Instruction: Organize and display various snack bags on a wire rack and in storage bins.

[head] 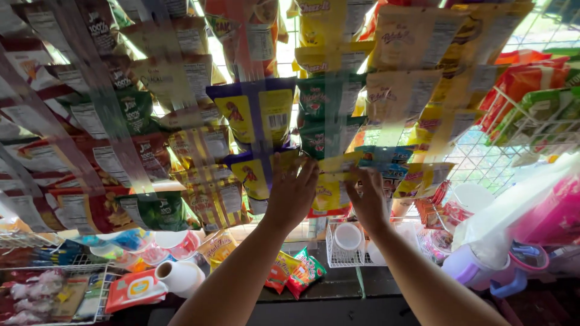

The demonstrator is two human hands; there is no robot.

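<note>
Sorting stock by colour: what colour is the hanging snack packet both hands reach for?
Yellow snack packet, between left hand and right hand; head view.

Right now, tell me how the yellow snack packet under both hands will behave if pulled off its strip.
The yellow packet looks like a thin, puffed foil bag, so probably light and crinkly, floppy at its edges. Its glossy film may be slippery. It hangs in a column, so neighbours would likely swing. The left hand and right hand both touch it.

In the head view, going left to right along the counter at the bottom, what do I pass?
White wire basket → red wet-wipes pack → white cup lying on its side → red and green snack packets → small wire basket holding a white cup → lilac jug.
</note>
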